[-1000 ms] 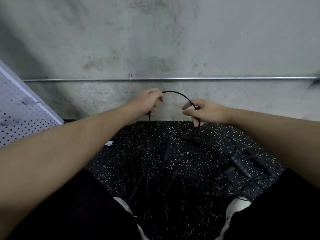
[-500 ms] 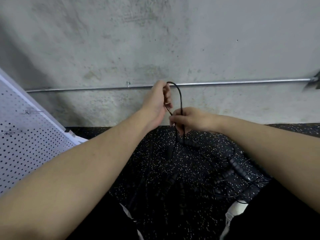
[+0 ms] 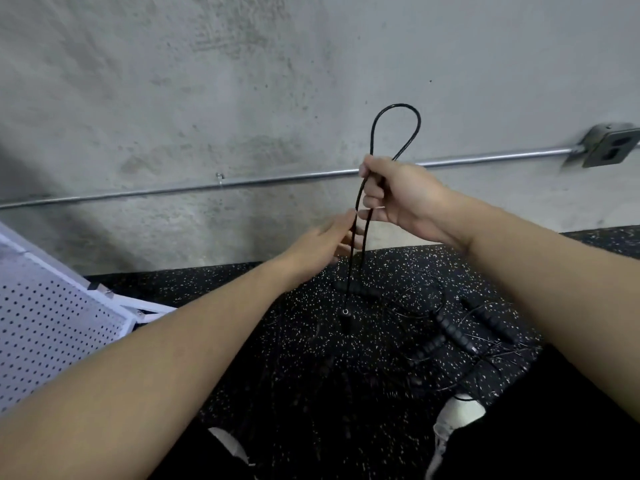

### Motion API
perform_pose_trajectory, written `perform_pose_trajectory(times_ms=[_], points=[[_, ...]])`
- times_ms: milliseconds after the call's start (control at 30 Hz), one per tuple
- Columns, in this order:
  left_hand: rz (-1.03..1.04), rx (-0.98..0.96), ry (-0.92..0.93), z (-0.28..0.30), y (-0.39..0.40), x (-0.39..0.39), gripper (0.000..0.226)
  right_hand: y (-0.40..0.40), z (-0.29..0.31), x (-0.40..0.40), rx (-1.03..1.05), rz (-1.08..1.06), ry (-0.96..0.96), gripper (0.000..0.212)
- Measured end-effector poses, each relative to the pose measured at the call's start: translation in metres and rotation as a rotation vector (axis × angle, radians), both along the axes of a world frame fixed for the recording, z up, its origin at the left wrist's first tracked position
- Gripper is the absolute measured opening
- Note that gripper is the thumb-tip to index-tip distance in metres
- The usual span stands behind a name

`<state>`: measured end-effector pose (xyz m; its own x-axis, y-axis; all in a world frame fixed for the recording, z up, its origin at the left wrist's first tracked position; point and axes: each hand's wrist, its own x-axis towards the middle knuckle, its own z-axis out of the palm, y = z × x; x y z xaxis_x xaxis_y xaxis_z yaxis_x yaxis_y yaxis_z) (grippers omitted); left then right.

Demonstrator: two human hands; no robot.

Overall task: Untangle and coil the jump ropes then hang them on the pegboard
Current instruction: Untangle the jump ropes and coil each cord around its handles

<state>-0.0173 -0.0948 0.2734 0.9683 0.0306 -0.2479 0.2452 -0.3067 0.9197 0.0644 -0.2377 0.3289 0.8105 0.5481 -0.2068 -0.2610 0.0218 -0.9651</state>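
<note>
Black cord of a jump rope (image 3: 396,109) is rising in a narrow loop above the right hand (image 3: 403,199), which is gripping both strands in curled fingers in front of the concrete wall (image 3: 242,81). From that fist the two strands are hanging straight down, and one is ending in a black handle (image 3: 345,318) that seems to be dangling just over the floor. Just below and beside the right hand, the left hand (image 3: 323,249) is reaching in with nearly straight fingers, their tips touching the hanging strands; whether they are pinching the cord I cannot tell. More jump ropes (image 3: 453,336) are lying tangled on the speckled rubber floor (image 3: 263,358) toward its right side, ribbed black handles mixed with thin cords. A white pegboard (image 3: 48,327) is leaning at the floor's left edge. A metal conduit (image 3: 214,183) is running along the wall to an outlet box (image 3: 611,147) at the right.
</note>
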Motion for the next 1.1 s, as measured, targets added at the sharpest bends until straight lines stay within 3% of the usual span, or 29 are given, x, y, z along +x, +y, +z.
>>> perform_pose_trajectory(times_ms=[133, 233, 367, 500, 567, 633, 700, 767, 833, 967, 1100], points=[[-0.136, 0.115, 0.049, -0.009, -0.005, 0.004, 0.029, -0.016, 0.008, 0.009, 0.138, -0.077, 0.105, 0.030], [-0.115, 0.136, 0.022, -0.012, -0.014, 0.007, 0.026, -0.026, 0.008, 0.014, 0.136, -0.164, 0.123, 0.026], [0.031, -0.104, 0.004, -0.002, -0.020, 0.011, 0.027, -0.039, 0.001, 0.014, -0.125, -0.130, 0.006, 0.036], [0.156, -0.271, -0.084, 0.016, -0.018, 0.015, 0.026, -0.045, -0.006, 0.005, -0.513, 0.217, -0.176, 0.033], [0.255, -0.371, -0.103, 0.024, -0.013, 0.019, 0.028, -0.044, -0.008, 0.000, -0.700, 0.371, -0.317, 0.045], [0.346, -0.532, -0.107, 0.030, -0.007, 0.023, 0.029, -0.039, -0.011, -0.002, -0.780, 0.459, -0.434, 0.050], [0.427, -0.675, -0.110, 0.033, 0.000, 0.025, 0.031, -0.032, -0.011, -0.005, -0.803, 0.500, -0.536, 0.039], [0.471, -0.781, -0.115, 0.035, 0.007, 0.024, 0.032, -0.025, -0.011, -0.007, -0.750, 0.478, -0.582, 0.034], [0.458, -0.796, -0.132, 0.036, 0.011, 0.022, 0.034, -0.017, -0.011, -0.006, -0.608, 0.401, -0.511, 0.037], [0.276, -0.378, -0.107, 0.021, 0.007, 0.022, 0.057, -0.005, -0.010, 0.001, -0.248, 0.241, -0.199, 0.036], [0.018, -0.155, -0.016, 0.003, -0.003, 0.012, 0.069, 0.000, -0.004, 0.009, 0.054, 0.091, 0.088, 0.033]])
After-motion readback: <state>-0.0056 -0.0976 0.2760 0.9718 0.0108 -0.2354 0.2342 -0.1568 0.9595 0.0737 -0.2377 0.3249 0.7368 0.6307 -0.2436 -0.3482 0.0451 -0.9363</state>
